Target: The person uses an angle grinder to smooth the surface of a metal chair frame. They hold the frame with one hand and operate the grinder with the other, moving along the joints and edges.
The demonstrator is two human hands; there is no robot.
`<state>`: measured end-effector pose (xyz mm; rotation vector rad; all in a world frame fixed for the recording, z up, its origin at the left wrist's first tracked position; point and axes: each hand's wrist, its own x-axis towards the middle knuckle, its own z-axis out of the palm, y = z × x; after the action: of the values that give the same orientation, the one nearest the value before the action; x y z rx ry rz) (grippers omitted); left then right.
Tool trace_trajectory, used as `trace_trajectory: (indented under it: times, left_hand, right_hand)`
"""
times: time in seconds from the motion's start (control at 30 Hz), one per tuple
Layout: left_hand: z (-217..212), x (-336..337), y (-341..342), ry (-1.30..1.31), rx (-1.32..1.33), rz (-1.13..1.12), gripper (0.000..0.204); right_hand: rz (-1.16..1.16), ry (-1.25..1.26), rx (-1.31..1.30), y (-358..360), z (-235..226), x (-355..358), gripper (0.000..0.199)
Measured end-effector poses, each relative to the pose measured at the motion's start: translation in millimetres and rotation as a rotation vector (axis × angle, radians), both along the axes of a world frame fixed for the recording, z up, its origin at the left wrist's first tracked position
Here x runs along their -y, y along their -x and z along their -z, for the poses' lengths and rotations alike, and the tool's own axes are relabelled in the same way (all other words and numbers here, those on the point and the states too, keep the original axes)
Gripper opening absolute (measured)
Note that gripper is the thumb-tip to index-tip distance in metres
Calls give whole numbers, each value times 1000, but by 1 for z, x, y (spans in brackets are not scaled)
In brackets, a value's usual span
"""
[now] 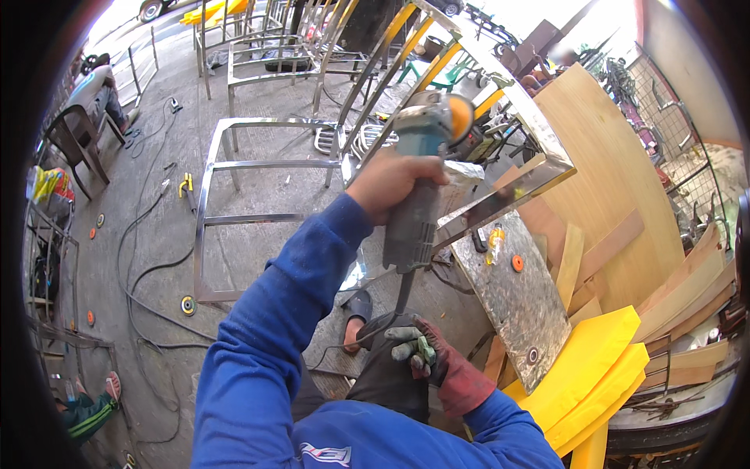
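Observation:
My bare left hand (398, 184) is closed around the body of an angle grinder (412, 223), held up in front of me. Its orange disc (459, 116) points up and away, apart from the metal. From the tool's tail a dark cord (405, 293) hangs toward my lap. My right hand (422, 352), in a grey-green glove with a red cuff, rests low over my dark trousers with curled fingers; what they hold, if anything, is unclear. Beyond the grinder stands a shiny metal chair frame (269, 166), with a polished metal bar (508, 195) to its right.
A worn board (519, 305) carries an orange disc (517, 263) and a small yellow bottle (494, 244). Yellow padded pieces (590, 375) and wood sheets (605, 180) lie at right. Cables (129, 273) cross the floor at left. Another person (95, 92) sits at far left.

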<state>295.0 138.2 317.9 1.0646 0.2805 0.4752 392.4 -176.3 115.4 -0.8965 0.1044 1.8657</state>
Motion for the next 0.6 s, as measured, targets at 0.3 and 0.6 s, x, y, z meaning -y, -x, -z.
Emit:
trace_trajectory:
  times: [0.3, 0.6]
  left_hand:
    - [-38, -3, -9, -81, 3, -24, 26]
    - [-38, -10, -11, -57, 31, 30, 26]
  right_hand:
    - [9, 23, -39, 6, -15, -5, 66]
    - [3, -33, 10, 5, -14, -6, 67]
